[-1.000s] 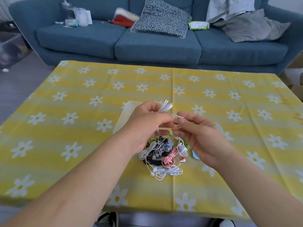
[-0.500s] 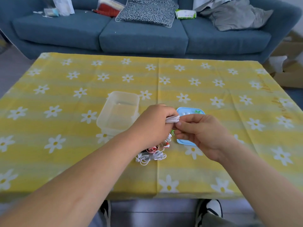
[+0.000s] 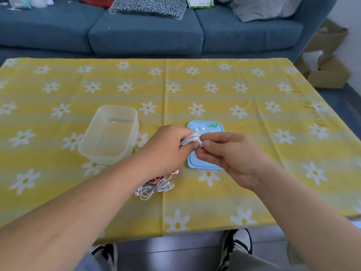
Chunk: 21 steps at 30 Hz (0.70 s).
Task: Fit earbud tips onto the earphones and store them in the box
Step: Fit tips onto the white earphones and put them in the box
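Observation:
My left hand [image 3: 166, 147] grips a folded bundle of white earphone cable [image 3: 190, 138] above the table. My right hand [image 3: 228, 153] pinches the end of that bundle with thumb and forefinger; the earbud itself is hidden between the fingers. Under my hands lies a light blue lid [image 3: 205, 163] holding small white and green earbud tips [image 3: 214, 125]. A clear plastic box [image 3: 109, 133] stands to the left with nothing visible inside. A pile of coiled earphones [image 3: 156, 187], white and red, rests near my left wrist.
The table wears a yellow cloth with white daisies [image 3: 214, 90]. A blue sofa [image 3: 146, 34] with cushions and clutter runs along the far side. Cardboard boxes [image 3: 328, 73] sit on the floor at the right. My shoes [image 3: 238, 243] show below the table's near edge.
The view has tilted down and pulled back, revealing the box and blue lid. My hands have lifted off the pile; my left hand now holds the white cable folded flat, with my right hand closed on its end.

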Each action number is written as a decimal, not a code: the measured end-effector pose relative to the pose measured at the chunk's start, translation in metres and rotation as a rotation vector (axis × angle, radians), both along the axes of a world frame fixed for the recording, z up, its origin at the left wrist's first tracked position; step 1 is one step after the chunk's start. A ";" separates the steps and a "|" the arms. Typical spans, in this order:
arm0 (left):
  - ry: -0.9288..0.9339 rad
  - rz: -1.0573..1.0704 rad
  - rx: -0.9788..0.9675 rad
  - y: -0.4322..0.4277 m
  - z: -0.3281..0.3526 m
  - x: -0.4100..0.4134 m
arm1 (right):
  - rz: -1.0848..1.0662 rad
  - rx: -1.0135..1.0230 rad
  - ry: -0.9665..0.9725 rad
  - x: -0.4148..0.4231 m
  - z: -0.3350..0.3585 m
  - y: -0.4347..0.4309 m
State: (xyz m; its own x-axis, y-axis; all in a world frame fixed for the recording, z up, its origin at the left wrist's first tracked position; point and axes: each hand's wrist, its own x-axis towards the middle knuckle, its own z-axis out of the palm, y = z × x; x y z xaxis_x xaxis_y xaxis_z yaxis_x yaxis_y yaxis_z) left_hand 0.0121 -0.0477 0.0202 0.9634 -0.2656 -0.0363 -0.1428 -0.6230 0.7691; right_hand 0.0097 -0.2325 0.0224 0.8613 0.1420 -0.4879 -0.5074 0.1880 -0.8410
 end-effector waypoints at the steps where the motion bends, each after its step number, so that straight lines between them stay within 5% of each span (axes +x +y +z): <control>1: 0.020 0.006 -0.006 -0.001 -0.001 0.001 | 0.003 -0.006 0.000 0.000 -0.001 -0.002; 12: 0.313 0.272 -0.513 -0.012 0.002 0.001 | 0.030 -0.072 -0.043 -0.001 0.001 0.001; 21: 0.415 0.326 -0.515 -0.017 -0.007 0.001 | 0.120 -0.308 -0.264 -0.003 0.002 0.006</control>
State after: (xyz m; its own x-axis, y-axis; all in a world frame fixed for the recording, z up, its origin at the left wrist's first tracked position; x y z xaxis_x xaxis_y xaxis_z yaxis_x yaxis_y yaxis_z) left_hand 0.0127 -0.0643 0.0135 0.9306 -0.0492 -0.3628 0.3542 -0.1296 0.9262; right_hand 0.0066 -0.2262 0.0243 0.9487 0.1313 -0.2878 -0.2696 -0.1404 -0.9527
